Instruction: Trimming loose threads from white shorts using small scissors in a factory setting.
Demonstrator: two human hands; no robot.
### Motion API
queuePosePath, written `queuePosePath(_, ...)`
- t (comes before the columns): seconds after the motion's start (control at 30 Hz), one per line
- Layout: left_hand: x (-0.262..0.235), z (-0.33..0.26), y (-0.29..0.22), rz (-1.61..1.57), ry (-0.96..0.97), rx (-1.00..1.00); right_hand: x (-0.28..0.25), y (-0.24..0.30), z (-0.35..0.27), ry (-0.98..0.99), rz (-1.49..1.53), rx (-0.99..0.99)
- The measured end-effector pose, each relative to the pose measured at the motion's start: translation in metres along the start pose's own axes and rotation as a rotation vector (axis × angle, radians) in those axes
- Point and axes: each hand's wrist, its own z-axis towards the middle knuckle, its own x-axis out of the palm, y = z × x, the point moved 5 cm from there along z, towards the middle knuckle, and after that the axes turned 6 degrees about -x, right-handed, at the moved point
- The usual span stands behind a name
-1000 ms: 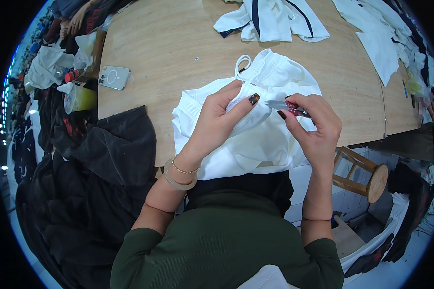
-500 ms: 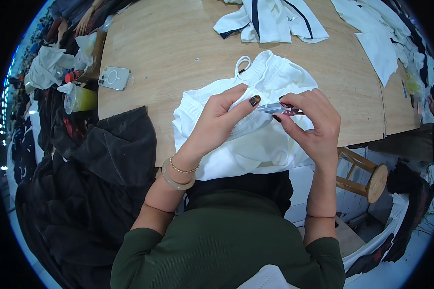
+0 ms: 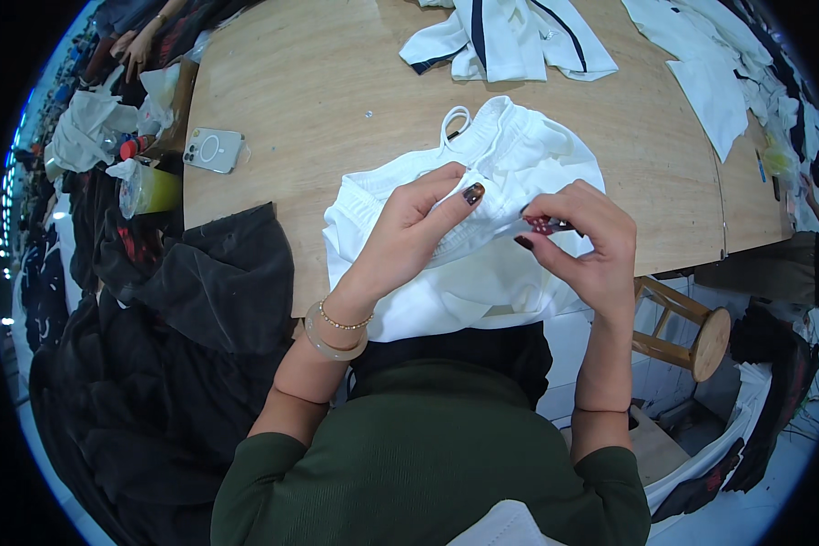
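Observation:
A pair of white drawstring pants (image 3: 505, 282) lies bunched at the table's front edge, its gathered elastic waistband toward the far side. A white drawstring loop (image 3: 455, 116) sticks up from the waistband. My left hand (image 3: 419, 214) is closed on the waistband fabric, thumb on top. Just right of it, my right hand (image 3: 591, 237) pinches small thread snips (image 3: 541, 225) with a red part between thumb and fingers. The silver blades are mostly hidden by that hand now.
A white garment with dark stripes (image 3: 510, 41) lies across the table. At left are a phone (image 3: 213, 149), a cup of yellow-green drink (image 3: 155, 191) and dark cloth (image 3: 218, 282). White pieces (image 3: 710, 100) lie far right; a wooden stool (image 3: 708, 344) stands below. Another person's hand (image 3: 139, 53) shows far left.
The snips have drawn back from the waistband and turned in my right hand, so the blades no longer point at my left hand. My left hand keeps its hold.

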Motion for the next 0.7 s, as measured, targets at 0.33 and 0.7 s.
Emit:
queuePosePath(0.33,0.001,-0.003,-0.004,0.129,0.02,0.007,-0.008,-0.006,0.0,-0.121,-0.035,0.092)
queuePosePath(0.7,0.001,-0.005,-0.005,0.191,0.012,-0.002,-0.009,0.0,0.005,-0.044,-0.148,-0.009)
